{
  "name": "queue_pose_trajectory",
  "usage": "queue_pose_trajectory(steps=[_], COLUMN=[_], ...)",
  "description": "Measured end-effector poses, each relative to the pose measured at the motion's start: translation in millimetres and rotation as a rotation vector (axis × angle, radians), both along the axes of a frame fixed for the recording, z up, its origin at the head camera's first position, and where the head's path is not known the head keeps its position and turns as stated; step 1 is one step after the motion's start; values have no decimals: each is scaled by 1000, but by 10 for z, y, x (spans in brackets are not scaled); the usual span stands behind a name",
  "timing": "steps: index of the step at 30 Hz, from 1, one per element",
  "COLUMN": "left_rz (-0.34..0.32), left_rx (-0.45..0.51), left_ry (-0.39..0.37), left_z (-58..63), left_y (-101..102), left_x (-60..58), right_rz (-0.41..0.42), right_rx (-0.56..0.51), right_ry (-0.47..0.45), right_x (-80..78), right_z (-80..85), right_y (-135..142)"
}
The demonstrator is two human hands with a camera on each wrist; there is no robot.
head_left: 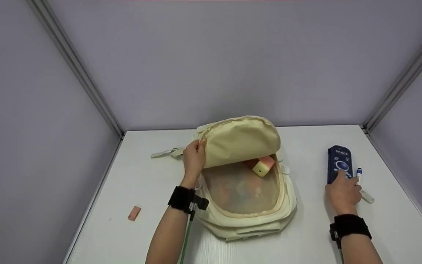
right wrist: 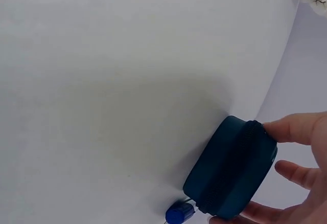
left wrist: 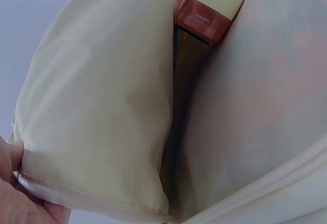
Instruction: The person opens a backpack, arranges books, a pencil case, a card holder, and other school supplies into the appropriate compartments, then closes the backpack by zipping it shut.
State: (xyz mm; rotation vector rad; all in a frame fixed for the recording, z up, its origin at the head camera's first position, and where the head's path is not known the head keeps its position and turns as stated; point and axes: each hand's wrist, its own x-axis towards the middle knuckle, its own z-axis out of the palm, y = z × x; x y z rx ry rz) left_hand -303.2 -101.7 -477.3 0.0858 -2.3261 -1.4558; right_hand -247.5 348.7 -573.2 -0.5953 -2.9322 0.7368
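Note:
A cream backpack (head_left: 288,205) lies on the table with its front flap (head_left: 242,141) folded up. My left hand (head_left: 195,156) pinches the flap's left edge between thumb and fingers, and the flap (left wrist: 102,106) shows up close in the left wrist view. Inside the opening sits a red-and-cream block (head_left: 263,167) with a small round hole in its end. Over to the right, my right hand (head_left: 344,192) grips the near end of a dark blue zipped pencil case (head_left: 339,157). Its thumb and fingers lie on opposite sides of the case (right wrist: 232,168) in the right wrist view.
A blue-capped marker (head_left: 359,174) lies right beside the pencil case, with a small whitish bar (head_left: 367,197) near the right hand. At the left rests a small orange-pink block (head_left: 134,213). A backpack strap (head_left: 161,153) trails leftward. Grey panels (head_left: 211,66) enclose the table.

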Motion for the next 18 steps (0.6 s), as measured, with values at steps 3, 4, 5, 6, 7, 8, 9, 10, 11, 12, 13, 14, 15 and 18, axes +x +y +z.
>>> queue_pose_trajectory(steps=[3,4,5,6,7,8,9,10,11,12,13,14,15,18], left_rz=[7,11,12,13,14,13,12,10,7,5,4,4,5,9], left_rx=[-3,-3,-2,-3,-4,-5,-5,-6,-5,-4,-2,0,1,0], left_ry=[-2,-5,-5,-5,-5,-5,-5,-5,-5,-7,-9,-10,-12,-18], left_z=[5,6,9,11,14,15,14,13,11,11,9,8,7,9], left_y=[12,12,13,13,13,15,16,17,16,16,16,16,16,13], left_x=[-4,-3,-2,0,0,1,2,4,4,6,5,5,4,-1], right_rz=[12,20,27,35,41,45,50,54,57,60,62,62,63,65], right_rx=[1,5,7,10,13,12,8,1,-8,-15,-23,-29,-33,-29], right_ry=[-38,-49,-59,-67,-70,-71,-70,-69,-68,-68,-70,-72,-77,-93], right_x=[5,6,9,14,20,27,38,49,59,68,75,77,80,80], right_z=[15,21,27,33,35,33,32,28,24,17,11,6,10,32], right_y=[6,2,-1,-3,-5,-6,-10,-12,-15,-18,-21,-20,-21,-21])
